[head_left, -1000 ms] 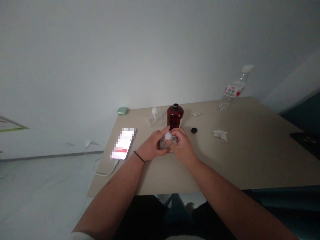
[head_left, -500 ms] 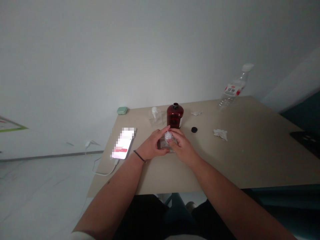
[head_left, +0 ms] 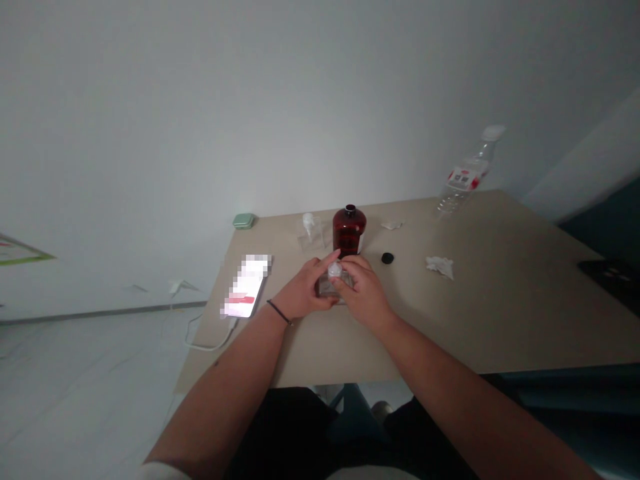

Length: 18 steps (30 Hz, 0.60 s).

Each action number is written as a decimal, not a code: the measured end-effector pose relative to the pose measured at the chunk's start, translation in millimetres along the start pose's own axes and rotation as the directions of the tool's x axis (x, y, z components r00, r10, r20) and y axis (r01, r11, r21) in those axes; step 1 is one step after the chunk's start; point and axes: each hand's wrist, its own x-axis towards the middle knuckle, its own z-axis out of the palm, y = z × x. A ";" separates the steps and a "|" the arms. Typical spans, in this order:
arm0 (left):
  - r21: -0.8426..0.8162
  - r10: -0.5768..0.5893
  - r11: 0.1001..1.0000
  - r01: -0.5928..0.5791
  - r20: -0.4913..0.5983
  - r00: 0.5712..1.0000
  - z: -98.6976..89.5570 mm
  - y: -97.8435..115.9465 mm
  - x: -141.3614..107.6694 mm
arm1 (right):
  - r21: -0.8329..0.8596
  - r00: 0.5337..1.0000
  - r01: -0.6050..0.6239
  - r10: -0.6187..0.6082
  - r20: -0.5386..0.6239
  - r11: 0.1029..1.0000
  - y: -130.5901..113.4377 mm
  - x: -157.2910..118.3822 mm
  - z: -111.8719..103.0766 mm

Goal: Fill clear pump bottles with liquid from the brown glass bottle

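Note:
A small clear bottle (head_left: 327, 287) with a white cap (head_left: 335, 269) stands between my hands near the middle of the table. My left hand (head_left: 310, 290) is wrapped round the bottle's left side, thumb at the near side and fingers reaching behind. With its thumb and fingers, my right hand (head_left: 364, 287) grips the white cap from the right. The fingers cover part of both bottle and cap. Just behind stands a dark red-brown bottle (head_left: 349, 230) with its neck uncapped. A black cap (head_left: 387, 258) lies to its right.
Left of the brown bottle is another clear container with a white top (head_left: 309, 230). A phone (head_left: 247, 287) on a white cable and a green case (head_left: 243, 221) lie leftward. Crumpled tissue (head_left: 440, 267) and a clear plastic bottle (head_left: 463, 177) are on the right side of the table (head_left: 500, 300).
My right thumb and fingers have shifted slightly around the white cap. The left hand keeps its hold on the clear bottle, and the view has moved a little.

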 end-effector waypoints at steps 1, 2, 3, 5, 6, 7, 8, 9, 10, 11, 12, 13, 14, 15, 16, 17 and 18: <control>-0.002 0.004 1.000 -0.004 -0.008 1.000 0.2 0.3 0.1 | -0.003 1.000 0.003 -0.003 -0.005 1.000 -0.1 0.1 0.2; -0.006 0.011 1.000 -0.011 -0.018 1.000 0.4 0.7 0.1 | -0.005 1.000 0.008 -0.008 -0.008 1.000 0.0 0.1 0.4; -0.013 0.022 1.000 -0.022 -0.028 0.999 0.7 1.1 0.3 | -0.006 1.000 0.014 -0.014 -0.008 1.000 0.3 0.1 0.7; -0.030 0.045 0.998 -0.046 -0.049 0.998 1.1 2.0 0.6 | -0.010 1.000 0.021 -0.021 0.002 1.000 1.3 0.0 1.3; -0.038 0.051 0.998 -0.053 -0.058 0.997 1.3 2.5 0.8 | -0.011 1.000 0.023 -0.023 0.009 1.000 1.9 -0.2 1.7; -0.043 0.052 0.998 -0.055 -0.066 0.996 1.5 2.9 1.0 | -0.011 1.000 0.025 -0.025 0.014 1.000 2.5 -0.3 2.1; -0.047 0.048 0.998 -0.052 -0.074 0.996 1.6 3.4 1.1 | -0.008 1.000 0.026 -0.026 0.017 1.000 3.0 -0.5 2.4; -0.049 0.041 0.998 -0.045 -0.080 0.996 1.7 3.7 1.1 | -0.003 0.999 0.029 -0.029 0.020 1.000 3.6 -0.6 2.6; -0.050 0.033 0.998 -0.037 -0.085 0.996 1.8 3.8 1.1 | 0.003 0.999 0.034 -0.034 0.026 0.999 4.2 -0.7 2.6; -0.050 0.028 0.998 -0.033 -0.088 0.996 1.8 3.8 1.1 | 0.012 0.999 0.038 -0.038 0.033 0.999 4.8 -0.7 2.3; -0.051 0.028 0.998 -0.032 -0.090 0.996 1.7 3.5 1.0 | 0.023 0.998 0.041 -0.042 0.041 0.999 5.6 -0.6 1.6; -0.052 0.031 0.998 -0.036 -0.088 0.996 1.6 3.0 1.0 | 0.035 0.998 0.042 -0.044 0.052 0.998 6.5 -0.3 0.7; -0.056 0.037 0.998 -0.042 -0.084 0.996 1.4 2.2 0.9 | 0.050 0.997 0.042 -0.045 0.065 0.998 7.5 0.1 -0.4; -0.063 0.045 0.997 -0.050 -0.078 0.996 1.2 1.3 0.8 | 0.067 0.996 0.039 -0.044 0.078 0.997 8.8 0.6 -1.6; -0.069 0.053 0.996 -0.058 -0.071 0.996 1.0 0.4 0.8 | 0.087 0.995 0.034 -0.042 0.093 0.996 10.2 1.3 -2.9; -0.076 0.060 0.995 -0.065 -0.063 0.996 0.9 -0.4 0.7 | 0.109 0.993 0.030 -0.042 0.110 0.994 11.6 2.1 -4.0; -0.081 0.065 0.994 -0.069 -0.057 0.996 0.9 -1.0 0.7 | 0.132 0.991 0.025 -0.042 0.125 0.991 12.9 3.0 -5.0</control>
